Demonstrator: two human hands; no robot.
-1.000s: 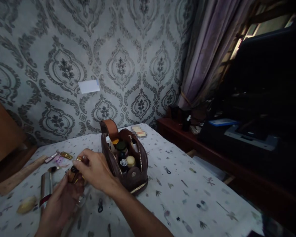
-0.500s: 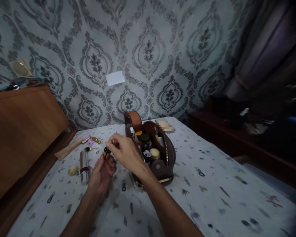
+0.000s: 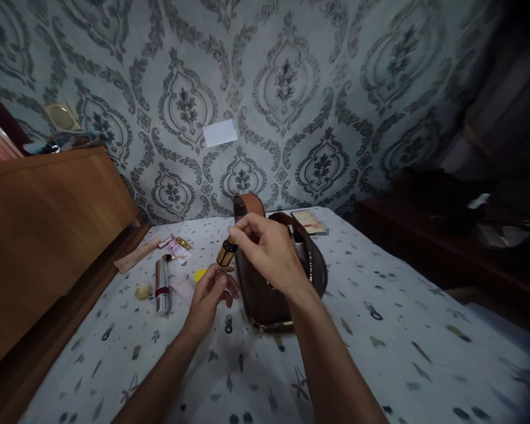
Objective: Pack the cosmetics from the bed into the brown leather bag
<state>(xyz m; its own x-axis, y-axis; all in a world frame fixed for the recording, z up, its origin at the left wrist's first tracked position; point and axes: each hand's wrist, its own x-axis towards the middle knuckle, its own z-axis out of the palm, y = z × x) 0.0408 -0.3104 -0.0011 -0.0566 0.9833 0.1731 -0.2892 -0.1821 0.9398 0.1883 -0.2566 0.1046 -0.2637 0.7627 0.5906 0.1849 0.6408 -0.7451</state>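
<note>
My right hand (image 3: 271, 250) pinches a small dark bottle (image 3: 226, 254) with a gold label by its gold top, holding it tilted beside the bag. Just below the bottle, my left hand (image 3: 209, 297) has its fingers loosely curled and apart, with nothing seen in them. The brown handbag (image 3: 258, 297) stands on the patterned sheet, its handle up. My right hand and forearm hide most of its opening. Close to my left hand lie a yellow round thing (image 3: 200, 274) and a pale pink flat item (image 3: 183, 288).
To the left lie a silver cylinder (image 3: 161, 282) with a red band, a pale round item (image 3: 143, 290), a beige tube (image 3: 135, 256) and several small cosmetics (image 3: 183, 243). A wooden headboard-like panel (image 3: 57, 218) borders the left. Behind the bag is a palette-like card (image 3: 308, 222).
My right hand has lifted the bottle up and right, out of my left hand, whose fingers have loosened. The yellow round thing and pink item now show. The view has shifted slightly.
</note>
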